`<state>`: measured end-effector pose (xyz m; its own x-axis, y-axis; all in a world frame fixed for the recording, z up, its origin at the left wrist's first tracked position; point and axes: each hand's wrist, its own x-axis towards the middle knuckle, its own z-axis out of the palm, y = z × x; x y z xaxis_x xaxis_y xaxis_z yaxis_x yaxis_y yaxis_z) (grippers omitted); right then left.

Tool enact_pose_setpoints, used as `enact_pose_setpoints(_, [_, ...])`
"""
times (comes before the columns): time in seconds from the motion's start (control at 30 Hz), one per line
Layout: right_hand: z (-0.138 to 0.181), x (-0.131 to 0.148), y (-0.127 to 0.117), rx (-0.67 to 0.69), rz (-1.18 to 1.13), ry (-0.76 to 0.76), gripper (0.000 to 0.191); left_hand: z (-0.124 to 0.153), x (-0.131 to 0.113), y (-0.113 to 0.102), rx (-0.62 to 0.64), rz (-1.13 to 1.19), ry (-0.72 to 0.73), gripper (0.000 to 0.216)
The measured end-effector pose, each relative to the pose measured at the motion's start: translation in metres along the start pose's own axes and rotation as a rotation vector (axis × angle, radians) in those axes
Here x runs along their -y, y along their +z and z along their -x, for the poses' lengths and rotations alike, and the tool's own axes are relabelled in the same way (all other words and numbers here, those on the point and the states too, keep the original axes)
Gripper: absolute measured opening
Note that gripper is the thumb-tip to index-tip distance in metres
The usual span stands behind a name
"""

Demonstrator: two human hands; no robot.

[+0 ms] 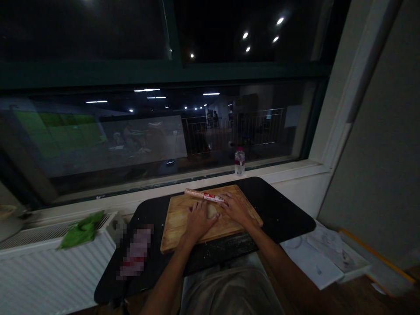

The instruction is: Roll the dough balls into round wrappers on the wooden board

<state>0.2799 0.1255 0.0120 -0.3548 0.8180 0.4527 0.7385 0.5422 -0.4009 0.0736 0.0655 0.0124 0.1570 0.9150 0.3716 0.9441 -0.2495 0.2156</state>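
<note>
A wooden cutting board [177, 218] lies on a small black table. On it, a pale, roundish flat piece that looks like dough [211, 211] sits between my hands. My left hand [198, 221] rests at its left side, fingers stretched forward and thumb toward the piece. From the right, my right hand [235, 208] reaches over with fingers extended, touching or very close to the right end of a rolling pin [197, 194]. This pin carries a red and white label, seems wrapped in clear plastic, and lies crosswise beyond the piece.
A bottle with a pink cap [239, 162] stands on the sill behind the black table [278, 214]. At the table's left is a pixelated item [137, 253]. A green cloth [82, 229] drapes over the white radiator [62, 267]. Papers and white boxes [315, 258] lie low at right.
</note>
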Motion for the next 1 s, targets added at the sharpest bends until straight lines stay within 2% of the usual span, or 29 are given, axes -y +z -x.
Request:
enact_pose_setpoints(0.13, [-0.0004,-0.0022,0.0005,0.017,-0.007,-0.001,0.04,0.0001,0.0014,-0.0001,0.015,0.014,0.047,0.052])
enact_pose_setpoints(0.33, [-0.001,-0.0025,0.0008,-0.005,-0.006,-0.013,0.041,-0.0007,-0.0016,-0.0047,0.028,-0.016,0.053,0.047])
enact_pose_setpoints(0.57, [-0.0006,-0.0008,-0.0013,0.002,-0.008,-0.021,0.04,0.0054,0.0015,-0.0073,0.027,0.043,0.1,0.058])
enact_pose_setpoints(0.77, [-0.0006,-0.0027,-0.0002,0.009,-0.012,-0.014,0.041,0.0048,0.0057,-0.0067,0.082,0.052,0.142,0.048])
enact_pose_setpoints(0.93, [-0.0012,-0.0021,-0.0003,-0.005,-0.028,-0.017,0.041,0.0048,0.0027,-0.0052,0.049,0.046,0.151,0.045])
enact_pose_setpoints(1.0, [-0.0007,-0.0007,-0.002,-0.011,-0.047,-0.019,0.04,0.0054,0.0016,-0.0073,-0.008,0.057,0.129,0.041])
